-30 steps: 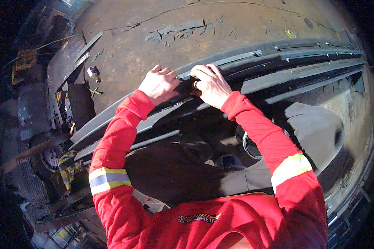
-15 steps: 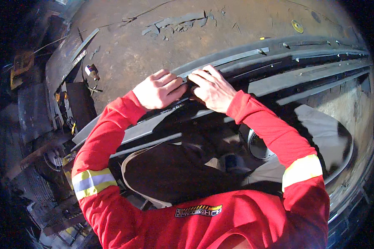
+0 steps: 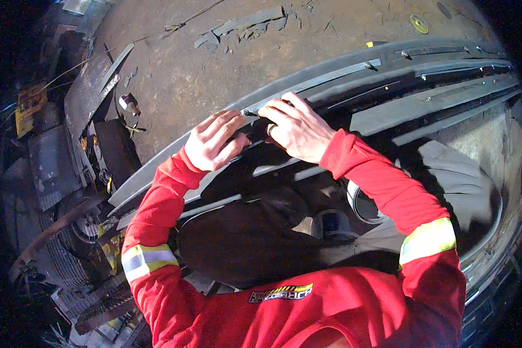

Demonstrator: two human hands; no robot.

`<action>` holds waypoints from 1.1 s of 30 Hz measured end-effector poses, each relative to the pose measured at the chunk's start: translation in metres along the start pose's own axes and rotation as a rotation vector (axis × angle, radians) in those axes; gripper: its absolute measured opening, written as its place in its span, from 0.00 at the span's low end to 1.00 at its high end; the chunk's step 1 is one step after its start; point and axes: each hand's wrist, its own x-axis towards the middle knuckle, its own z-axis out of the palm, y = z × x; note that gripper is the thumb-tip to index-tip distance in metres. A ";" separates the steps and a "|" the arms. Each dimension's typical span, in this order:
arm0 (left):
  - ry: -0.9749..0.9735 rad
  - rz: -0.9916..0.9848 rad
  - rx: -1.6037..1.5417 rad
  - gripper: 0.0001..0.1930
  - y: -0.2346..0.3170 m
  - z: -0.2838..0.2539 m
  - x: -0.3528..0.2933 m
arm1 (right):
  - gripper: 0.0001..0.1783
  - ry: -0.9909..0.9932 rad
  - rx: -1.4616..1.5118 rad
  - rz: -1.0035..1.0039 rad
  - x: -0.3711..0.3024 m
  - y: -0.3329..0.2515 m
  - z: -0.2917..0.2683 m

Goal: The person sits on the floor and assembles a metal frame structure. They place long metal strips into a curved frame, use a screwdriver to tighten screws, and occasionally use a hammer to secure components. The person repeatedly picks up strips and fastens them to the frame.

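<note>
A long grey metal beam [image 3: 307, 74] with bolted strips runs from lower left to upper right in front of me. My left hand [image 3: 217, 141] rests over its edge, fingers stretched forward and thumb apart. Close to its fingertips a small bolt [image 3: 247, 112] stands on the beam. Just right of the bolt, my right hand [image 3: 298, 129] has its fingers curled down into a dark gap in the metal. Whatever those fingers pinch is hidden in shadow. Another flat strip [image 3: 348, 71] with a bolt at its end lies farther along the beam.
Brown floor [image 3: 174, 75] stretches beyond the beam, with broken dark flakes [image 3: 243, 26] and a yellow disc [image 3: 419, 24] on it. A small bottle-like container [image 3: 129, 104] is at the left. Scrap metal and a ribbed tyre [image 3: 69, 255] crowd the lower left. My legs [image 3: 249, 243] are folded below the beam.
My left hand has shifted slightly left and down, and its fingers have straightened from a curl. The bolt between the hands now shows. My right hand stays nearly in place; the view has shifted a little.
</note>
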 end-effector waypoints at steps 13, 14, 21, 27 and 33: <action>-0.289 -0.512 -0.065 0.17 0.012 -0.032 -0.004 | 0.06 0.059 -0.002 -0.018 0.007 -0.001 0.004; -0.254 -0.660 -0.126 0.17 0.019 -0.032 -0.014 | 0.06 0.066 -0.006 -0.010 0.006 -0.002 0.003; -0.198 -0.931 -0.170 0.15 0.059 -0.020 -0.015 | 0.09 0.045 0.007 -0.011 0.009 -0.004 0.001; -0.065 -0.820 -0.098 0.09 0.057 0.003 -0.025 | 0.08 0.011 0.021 -0.027 0.012 -0.007 -0.002; -0.066 -0.839 -0.135 0.10 0.057 0.005 -0.022 | 0.09 0.042 0.031 -0.010 0.012 -0.007 -0.001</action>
